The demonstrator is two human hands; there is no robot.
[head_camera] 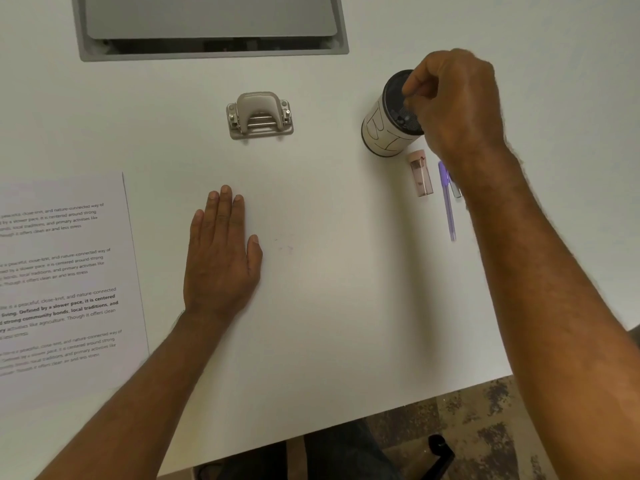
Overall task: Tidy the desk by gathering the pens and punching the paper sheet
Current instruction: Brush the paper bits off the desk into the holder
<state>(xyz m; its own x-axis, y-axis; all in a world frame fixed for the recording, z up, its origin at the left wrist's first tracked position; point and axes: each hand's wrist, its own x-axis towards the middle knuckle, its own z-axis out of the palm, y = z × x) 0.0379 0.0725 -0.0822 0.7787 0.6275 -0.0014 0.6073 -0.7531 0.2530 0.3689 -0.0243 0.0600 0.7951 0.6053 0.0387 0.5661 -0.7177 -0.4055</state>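
Observation:
A cylindrical pen cup point(384, 129), white with a dark mesh inside, stands at the right of the white desk. My right hand point(457, 105) hovers over its mouth with the fingertips pinched together; anything between them is hidden. Just in front of the cup lie a purple pen point(449, 206) and a clear grey pen point(456, 190), the latter partly under my wrist. A beige hole punch point(259, 116) sits at the centre back. The printed paper sheet point(62, 271) lies flat at the left edge. My left hand point(221, 258) rests palm down on the desk, holding nothing.
A small pink transparent case point(421, 174) lies beside the pens, close to the cup. A grey cable hatch point(211, 29) is set into the desk at the back. The desk's front edge point(381, 414) runs diagonally at the lower right, with patterned floor beyond.

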